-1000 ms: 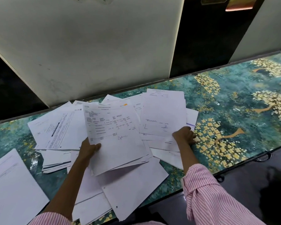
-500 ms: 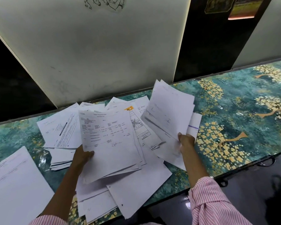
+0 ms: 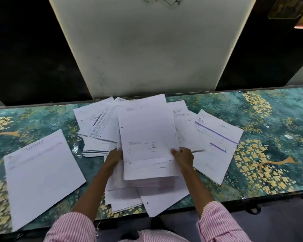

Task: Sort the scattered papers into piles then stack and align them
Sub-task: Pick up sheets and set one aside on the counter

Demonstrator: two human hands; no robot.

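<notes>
Gripping the bundle (image 3: 147, 135) at its 9 and 3 o'clock edges, left hand (image 3: 113, 157) and right hand (image 3: 184, 157) both clasp it, probably to square the sheets.

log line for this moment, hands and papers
step: gathering | left hand: holds paper bundle, left edge | right hand: grips right edge | loose papers: underneath, unsorted | separate pile: left on table

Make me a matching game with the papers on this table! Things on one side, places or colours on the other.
1 bundle of papers
2 purple-lined sheet
3 lone pile
4 right sleeve

A pink stripes
B left end of the table
C held by left hand and right hand
D flat, right of the bundle

Pairs: 1-C, 2-D, 3-B, 4-A
</notes>
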